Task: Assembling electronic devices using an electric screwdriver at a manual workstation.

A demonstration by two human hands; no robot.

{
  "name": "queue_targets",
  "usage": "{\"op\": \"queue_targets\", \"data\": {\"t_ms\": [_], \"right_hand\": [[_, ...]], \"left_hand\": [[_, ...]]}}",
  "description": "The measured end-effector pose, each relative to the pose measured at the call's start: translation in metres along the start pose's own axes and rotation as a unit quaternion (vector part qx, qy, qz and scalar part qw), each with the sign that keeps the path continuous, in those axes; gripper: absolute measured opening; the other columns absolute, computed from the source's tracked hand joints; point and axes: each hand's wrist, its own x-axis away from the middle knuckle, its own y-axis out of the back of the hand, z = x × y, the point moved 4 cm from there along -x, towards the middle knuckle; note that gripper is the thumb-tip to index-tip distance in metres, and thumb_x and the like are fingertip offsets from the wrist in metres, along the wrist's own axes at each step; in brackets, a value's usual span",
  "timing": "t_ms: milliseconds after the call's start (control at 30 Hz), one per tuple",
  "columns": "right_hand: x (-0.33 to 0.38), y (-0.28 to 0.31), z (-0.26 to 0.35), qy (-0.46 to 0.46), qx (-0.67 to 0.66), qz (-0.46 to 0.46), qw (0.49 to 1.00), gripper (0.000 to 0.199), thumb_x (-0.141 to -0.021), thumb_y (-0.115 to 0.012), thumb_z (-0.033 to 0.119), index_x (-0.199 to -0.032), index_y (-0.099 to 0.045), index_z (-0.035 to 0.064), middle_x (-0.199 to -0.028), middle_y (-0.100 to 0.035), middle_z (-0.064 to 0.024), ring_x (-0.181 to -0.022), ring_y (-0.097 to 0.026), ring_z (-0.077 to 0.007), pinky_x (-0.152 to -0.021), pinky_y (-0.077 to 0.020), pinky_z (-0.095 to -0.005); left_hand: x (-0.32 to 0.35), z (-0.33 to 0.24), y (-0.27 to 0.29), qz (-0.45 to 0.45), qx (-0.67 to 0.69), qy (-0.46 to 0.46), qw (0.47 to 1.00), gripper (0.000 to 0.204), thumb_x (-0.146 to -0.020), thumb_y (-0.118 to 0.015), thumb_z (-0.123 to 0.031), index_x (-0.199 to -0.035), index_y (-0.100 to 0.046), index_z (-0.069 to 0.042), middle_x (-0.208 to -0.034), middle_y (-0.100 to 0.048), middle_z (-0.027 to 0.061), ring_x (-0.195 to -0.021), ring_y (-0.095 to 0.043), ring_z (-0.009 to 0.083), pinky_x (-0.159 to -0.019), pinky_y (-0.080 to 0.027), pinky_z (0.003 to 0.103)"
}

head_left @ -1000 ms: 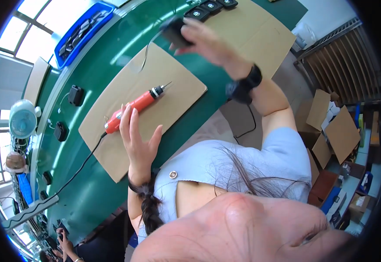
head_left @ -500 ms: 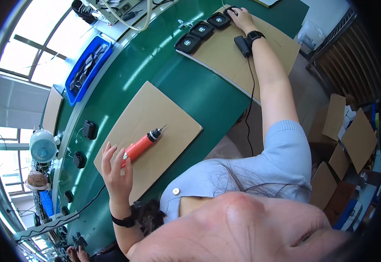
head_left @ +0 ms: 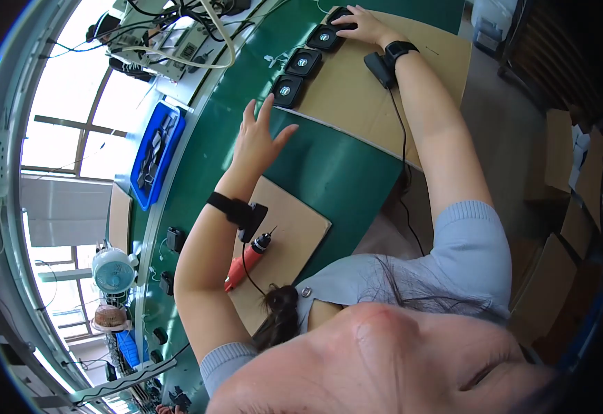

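Note:
My left hand (head_left: 254, 143) is raised over the green bench, fingers spread and empty, near the closest of several black square units with round centres. That nearest unit (head_left: 287, 90) stands in a row with a second (head_left: 304, 62) and a third (head_left: 325, 38) along the left edge of a cardboard sheet (head_left: 398, 83). At the row's far end, my right hand (head_left: 367, 27) has its fingers spread at the last black unit (head_left: 341, 15), partly covering it. A red electric screwdriver (head_left: 246, 262) lies on a nearer cardboard sheet (head_left: 298, 224), partly behind my left forearm.
A blue tray (head_left: 138, 176) of dark parts stands along the window side. Several small black blocks, one beside my left forearm (head_left: 175, 239), line the green bench (head_left: 343, 165). A small fan (head_left: 113, 270) stands farther left. Black wrist bands carry boxes, one with a trailing cable (head_left: 403, 124).
My left hand has moved from beside the screwdriver up and right, toward the row of black units. My right hand stays at the far unit. The view has shifted.

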Motion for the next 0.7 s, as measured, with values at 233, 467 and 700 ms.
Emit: {"op": "queue_targets", "data": {"t_ms": [233, 467, 700], "right_hand": [[-0.012, -0.02, -0.003, -0.009, -0.001, 0.004, 1.0, 0.043, -0.085, -0.071, 0.04, -0.123, -0.07, 0.0197, -0.148, -0.042, -0.03, -0.137, -0.038, -0.0488, -0.114, -0.0351, -0.0499], [-0.024, -0.047, -0.03, 0.014, 0.053, -0.02, 0.998, 0.034, -0.098, -0.055, 0.027, -0.126, -0.067, 0.0131, -0.148, -0.04, -0.0333, -0.137, -0.037, -0.051, -0.116, -0.0336, -0.0501], [-0.033, -0.062, -0.042, 0.02, 0.045, -0.04, 0.998, 0.035, -0.1, -0.051, 0.022, -0.13, -0.064, 0.011, -0.147, -0.04, -0.0347, -0.138, -0.036, -0.0531, -0.116, -0.0329, -0.0503]], "left_hand": [[-0.066, 0.014, -0.057, -0.038, 0.063, 0.057, 0.996, 0.083, -0.083, -0.075, -0.05, -0.147, -0.044, -0.009, -0.144, -0.044, 0.0264, -0.13, -0.047, 0.0471, -0.107, -0.042, 0.05], [-0.077, 0.02, -0.071, -0.086, 0.086, 0.003, 0.993, 0.072, -0.083, -0.076, -0.043, -0.143, -0.051, -0.011, -0.137, -0.051, 0.0216, -0.12, -0.056, 0.0398, -0.102, -0.047, 0.045], [-0.076, 0.021, -0.066, -0.058, 0.139, -0.008, 0.989, 0.074, -0.081, -0.076, -0.041, -0.142, -0.051, -0.009, -0.141, -0.047, 0.0222, -0.126, -0.05, 0.0414, -0.108, -0.04, 0.049]]}}
